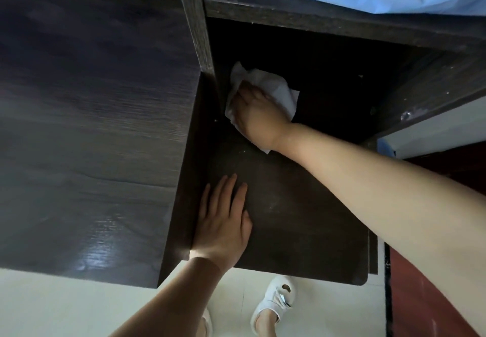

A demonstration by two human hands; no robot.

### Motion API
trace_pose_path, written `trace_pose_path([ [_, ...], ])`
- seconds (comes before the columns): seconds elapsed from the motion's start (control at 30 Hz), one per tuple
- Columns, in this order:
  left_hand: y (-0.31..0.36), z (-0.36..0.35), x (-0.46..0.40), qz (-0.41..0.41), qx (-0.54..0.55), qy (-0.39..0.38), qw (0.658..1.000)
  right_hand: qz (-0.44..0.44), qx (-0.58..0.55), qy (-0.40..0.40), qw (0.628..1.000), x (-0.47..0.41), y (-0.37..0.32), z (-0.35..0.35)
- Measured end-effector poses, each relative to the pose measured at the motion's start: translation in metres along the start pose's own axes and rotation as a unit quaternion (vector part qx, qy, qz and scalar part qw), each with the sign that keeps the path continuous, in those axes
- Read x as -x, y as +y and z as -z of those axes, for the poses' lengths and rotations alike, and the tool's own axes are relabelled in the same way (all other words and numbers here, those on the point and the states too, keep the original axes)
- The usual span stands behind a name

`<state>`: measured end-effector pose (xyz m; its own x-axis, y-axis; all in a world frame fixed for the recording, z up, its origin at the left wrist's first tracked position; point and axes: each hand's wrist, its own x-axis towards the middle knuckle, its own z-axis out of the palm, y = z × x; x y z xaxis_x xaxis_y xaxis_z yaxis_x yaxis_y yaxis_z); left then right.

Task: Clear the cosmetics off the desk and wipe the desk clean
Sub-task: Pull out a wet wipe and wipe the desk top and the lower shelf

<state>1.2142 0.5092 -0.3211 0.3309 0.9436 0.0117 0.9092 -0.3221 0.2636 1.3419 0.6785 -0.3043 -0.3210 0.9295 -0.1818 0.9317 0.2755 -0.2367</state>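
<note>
The right hand [259, 112] presses a white tissue [273, 85] flat, fingers curled over it, deep in the desk [289, 205] recess; the left hand [223, 221] lies spread, holding nothing; no cosmetics show; best to drag from beyond the fingertips out, pressing evenly

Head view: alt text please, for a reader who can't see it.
The right hand presses a white tissue onto the dark desk under a shelf, while the left hand rests flat near the front edge.
</note>
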Motion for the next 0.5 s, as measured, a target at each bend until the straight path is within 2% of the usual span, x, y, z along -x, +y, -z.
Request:
trace_pose_path([
  [0.1, -0.001, -0.001, 0.000, -0.001, 0.003, 0.003, 1.000, 0.042, -0.039, 0.004, 0.998, 0.022, 0.002, -0.009],
  [0.13, -0.001, -0.001, 0.001, 0.000, 0.004, 0.002, 1.000, 0.092, -0.048, 0.010, 0.995, 0.033, 0.004, -0.011],
  [0.2, -0.001, -0.002, 0.001, 0.002, 0.003, 0.001, 1.000, 0.144, -0.040, -0.030, 0.988, 0.034, 0.011, -0.010],
  [0.27, -0.001, -0.002, 0.001, 0.001, 0.004, 0.000, 1.000, 0.116, -0.047, -0.008, 0.992, 0.011, 0.018, -0.005],
  [0.4, -0.002, -0.004, 0.000, 0.002, 0.003, -0.001, 1.000, -0.033, -0.031, 0.018, 0.999, -0.040, 0.022, 0.005],
  [0.5, -0.002, -0.004, 0.002, 0.001, 0.008, 0.006, 1.000, 0.008, -0.030, 0.026, 0.999, -0.016, 0.008, -0.007],
])
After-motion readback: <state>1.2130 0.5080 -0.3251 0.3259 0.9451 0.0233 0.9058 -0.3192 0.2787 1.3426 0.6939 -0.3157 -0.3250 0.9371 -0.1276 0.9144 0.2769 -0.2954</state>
